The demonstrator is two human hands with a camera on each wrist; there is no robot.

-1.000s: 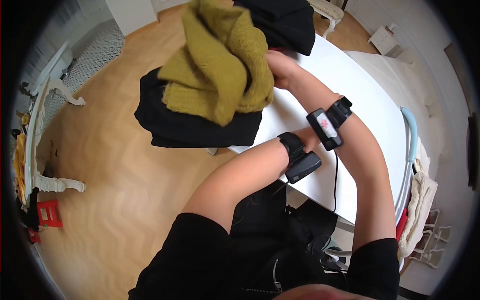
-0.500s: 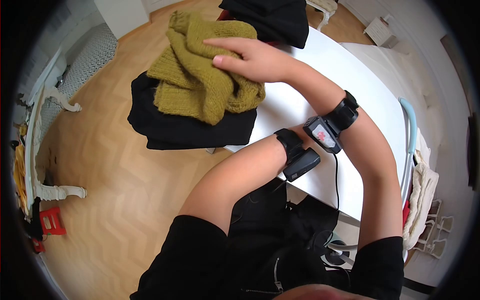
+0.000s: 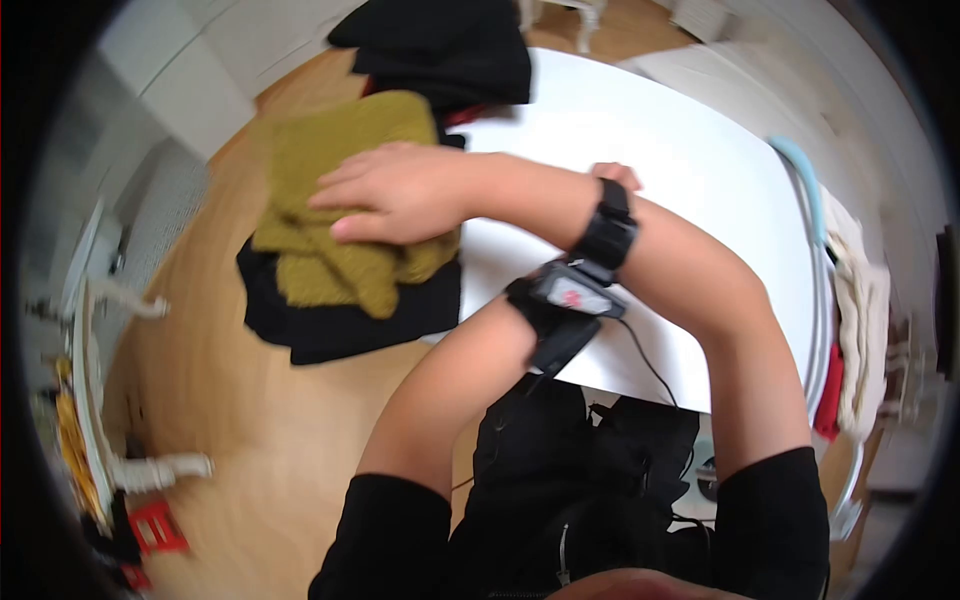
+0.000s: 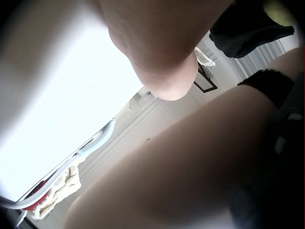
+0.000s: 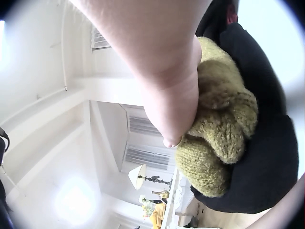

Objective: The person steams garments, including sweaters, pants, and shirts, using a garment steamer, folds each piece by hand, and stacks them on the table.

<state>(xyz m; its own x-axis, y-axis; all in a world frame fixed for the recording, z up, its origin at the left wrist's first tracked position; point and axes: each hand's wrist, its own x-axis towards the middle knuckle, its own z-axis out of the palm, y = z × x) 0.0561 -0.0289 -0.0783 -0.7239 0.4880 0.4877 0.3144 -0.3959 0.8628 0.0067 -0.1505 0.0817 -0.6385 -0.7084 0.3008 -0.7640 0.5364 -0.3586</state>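
Note:
An olive-green knitted sweater [image 3: 340, 115] lies folded on top of a black folded garment [image 3: 370, 335] at the left end of the white table. My right hand [image 3: 395, 190] rests palm down on the sweater with its fingers spread. Seen from the right wrist, the knit [image 5: 224, 129] bulges in thick folds beneath the hand. My left arm passes under the right forearm. Beyond that forearm only part of my left hand [image 3: 615, 176] shows, low over the white table [image 3: 690, 170], with nothing seen in it.
Another stack of black clothes [image 3: 440, 50] stands at the table's far left corner, with some red under it. Along the right edge runs a pale blue rail [image 3: 800, 180], with a cream knit [image 3: 860, 350] beside it. A red stool [image 3: 158, 527] stands on the floor at left.
My right hand has come from behind the sweater onto its top, and the sweater now lies flatter. The head view has shifted, and part of my left hand now shows beyond the right forearm.

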